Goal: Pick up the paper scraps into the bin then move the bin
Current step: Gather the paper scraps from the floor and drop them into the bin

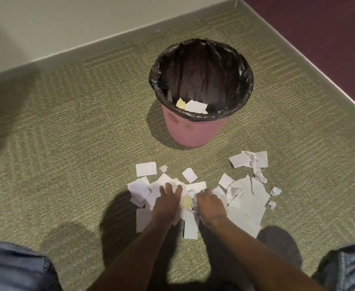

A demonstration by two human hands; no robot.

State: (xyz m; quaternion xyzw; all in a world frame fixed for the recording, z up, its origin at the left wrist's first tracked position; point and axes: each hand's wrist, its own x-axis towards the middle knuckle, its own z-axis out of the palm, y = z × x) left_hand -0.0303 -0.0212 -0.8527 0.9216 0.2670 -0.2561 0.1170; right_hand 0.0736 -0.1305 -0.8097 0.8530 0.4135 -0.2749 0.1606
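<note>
A pink bin [193, 131] lined with a black bag stands on the green carpet, holding a few white and yellow scraps at the bottom. In front of it lies a spread of several white paper scraps [248, 204], some crumpled, plus one yellow scrap [187, 202]. My left hand [168, 203] rests on the left part of the pile with fingers spread and curled over the paper. My right hand [209, 204] is curled around scraps just right of the yellow piece. More scraps [248, 159] lie farther right, nearer the bin.
A light wall [67, 24] runs along the back left, and a dark maroon wall [330, 38] closes the right side, forming a corner behind the bin. My knees in blue jeans [15, 267] frame the bottom corners. Open carpet [67, 133] lies to the left.
</note>
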